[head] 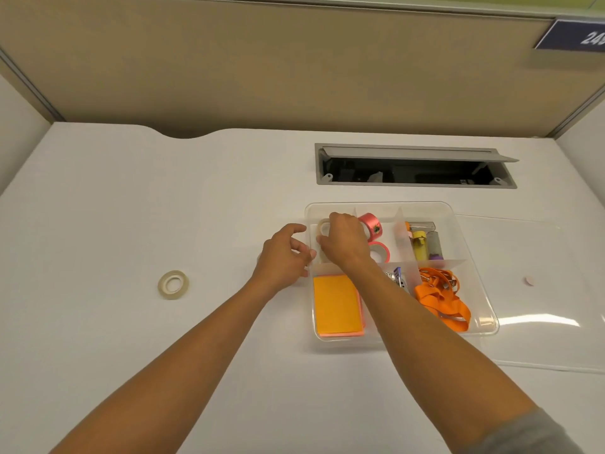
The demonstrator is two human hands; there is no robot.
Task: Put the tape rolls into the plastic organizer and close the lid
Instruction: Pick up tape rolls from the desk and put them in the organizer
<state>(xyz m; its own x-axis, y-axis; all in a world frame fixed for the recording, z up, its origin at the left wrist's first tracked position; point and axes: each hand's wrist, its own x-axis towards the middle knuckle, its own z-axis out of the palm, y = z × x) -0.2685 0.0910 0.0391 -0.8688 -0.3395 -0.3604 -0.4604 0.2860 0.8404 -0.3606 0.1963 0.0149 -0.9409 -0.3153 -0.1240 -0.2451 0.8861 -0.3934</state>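
Note:
A clear plastic organizer [471, 257] sits open on the white desk, its transparent lid [540, 290] lying flat to its right. My right hand [343, 240] is inside the far-left compartment, shut on a beige tape roll [322, 228] held upright. Two pink tape rolls [371, 224] [381, 252] stand in the same compartment just right of that hand. My left hand [284, 253] hovers at the organizer's left wall, fingers apart, holding nothing. Another beige tape roll [173, 284] lies flat on the desk to the left.
Orange sticky notes [337, 304], an orange lanyard [442, 299], clips and markers [422, 244] fill other compartments. A recessed cable tray [415, 165] with its flap raised lies behind the organizer. A small pink disc [528, 280] rests on the lid. Partition walls enclose the desk.

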